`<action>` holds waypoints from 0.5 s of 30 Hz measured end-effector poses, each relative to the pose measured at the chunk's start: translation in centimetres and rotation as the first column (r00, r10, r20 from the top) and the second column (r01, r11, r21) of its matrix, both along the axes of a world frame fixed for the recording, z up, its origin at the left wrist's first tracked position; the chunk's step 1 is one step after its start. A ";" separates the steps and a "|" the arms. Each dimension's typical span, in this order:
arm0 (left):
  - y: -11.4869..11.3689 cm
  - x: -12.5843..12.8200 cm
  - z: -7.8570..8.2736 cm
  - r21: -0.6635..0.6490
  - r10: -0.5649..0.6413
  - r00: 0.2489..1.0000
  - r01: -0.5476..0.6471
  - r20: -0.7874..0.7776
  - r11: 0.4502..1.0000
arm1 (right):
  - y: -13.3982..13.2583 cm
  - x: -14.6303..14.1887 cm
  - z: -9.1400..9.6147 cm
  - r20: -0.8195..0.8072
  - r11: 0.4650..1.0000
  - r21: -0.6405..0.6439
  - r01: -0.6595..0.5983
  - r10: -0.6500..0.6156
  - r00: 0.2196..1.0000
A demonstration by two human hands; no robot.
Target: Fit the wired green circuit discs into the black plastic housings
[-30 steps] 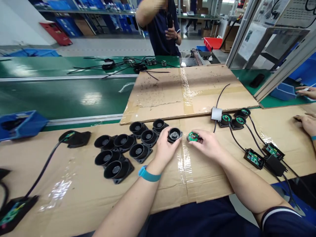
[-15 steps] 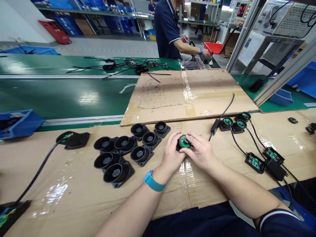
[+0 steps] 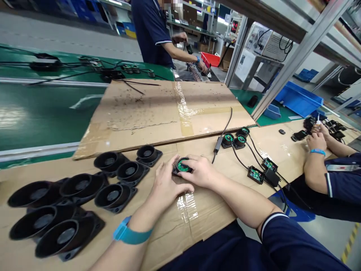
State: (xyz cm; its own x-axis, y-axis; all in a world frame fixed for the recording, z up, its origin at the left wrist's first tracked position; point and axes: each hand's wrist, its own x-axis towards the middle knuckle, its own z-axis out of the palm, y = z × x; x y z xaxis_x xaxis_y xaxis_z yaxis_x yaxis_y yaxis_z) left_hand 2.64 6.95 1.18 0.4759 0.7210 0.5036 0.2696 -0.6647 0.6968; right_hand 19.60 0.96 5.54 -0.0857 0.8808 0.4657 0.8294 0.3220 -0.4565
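Observation:
Both my hands meet over one black round housing (image 3: 180, 171) with a green circuit board (image 3: 183, 165) seated in its top, resting on the cardboard-covered bench (image 3: 197, 210). My left hand (image 3: 166, 184) grips the housing from the left, fingers curled round it. My right hand (image 3: 199, 171) presses on the green board from the right, fingers closed on its edge. Several empty black housings (image 3: 113, 195) lie to the left of my hands.
Two finished housings with green boards (image 3: 235, 140) and cabled black driver boxes (image 3: 262, 171) lie to the right. A raised cardboard sheet (image 3: 158, 109) sits behind, beside a green conveyor (image 3: 36, 113). One person (image 3: 153, 34) stands behind; another person's hands (image 3: 317, 141) work at the right.
My right hand brought the green board onto the housing in my left hand; both hands now press them together. The view has swung right, bringing a seated person into view.

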 end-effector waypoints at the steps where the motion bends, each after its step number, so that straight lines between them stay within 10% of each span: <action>1: -0.1 -0.3 0.3 0.004 -0.016 0.997 0.016 0.075 1.000 | -0.2 0.0 0.3 -0.005 0.997 0.063 0.041 -0.041 0.999; 6: -0.3 -0.9 1.3 0.060 0.023 0.918 -0.051 0.396 0.997 | -0.4 -0.5 1.1 0.108 0.984 0.057 0.168 -0.174 0.979; 15: -0.9 -0.6 1.6 0.011 0.075 0.908 -0.087 0.412 0.996 | -0.4 -0.5 -0.4 0.204 0.996 0.072 0.061 -0.074 0.976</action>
